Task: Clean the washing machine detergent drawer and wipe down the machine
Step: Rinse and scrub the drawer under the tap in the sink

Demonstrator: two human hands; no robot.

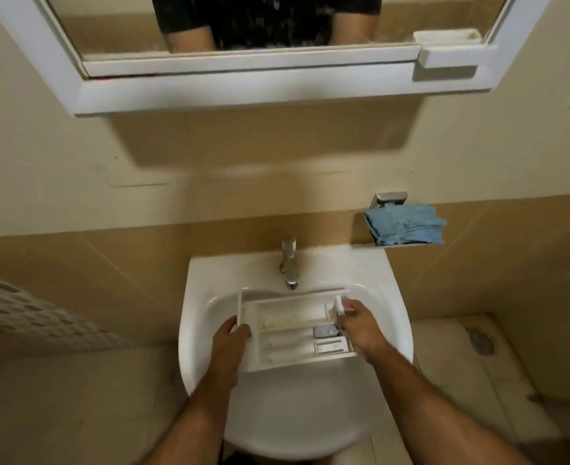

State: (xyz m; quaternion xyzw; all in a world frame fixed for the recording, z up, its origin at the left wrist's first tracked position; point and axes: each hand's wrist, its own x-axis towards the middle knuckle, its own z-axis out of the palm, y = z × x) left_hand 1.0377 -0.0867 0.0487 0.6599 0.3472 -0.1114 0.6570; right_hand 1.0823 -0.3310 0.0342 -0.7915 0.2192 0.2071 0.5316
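Over the basin of the sink (209, 273), just below the tap (288, 263): detergent drawer (287, 322) held level, compartments up, spanning the bowl. Brownish residue visible along the dividers.

Handling, judged: thin moulded white plastic, light and stiff, likely slick once wet; dividers and the small insert parts near its right end look like the breakable bits. Best held by the outer walls at both ends, not by the inserts.

Left hand (231, 337): fingers curled round the drawer's left front corner, gripping the wall. Right hand (354, 322): fingers (342, 308) pinching a small white piece at the drawer's right end; whether that piece is loose or fixed cannot be told.

Blue cloth (406, 226) on a wall holder, up and right of the tap, untouched.
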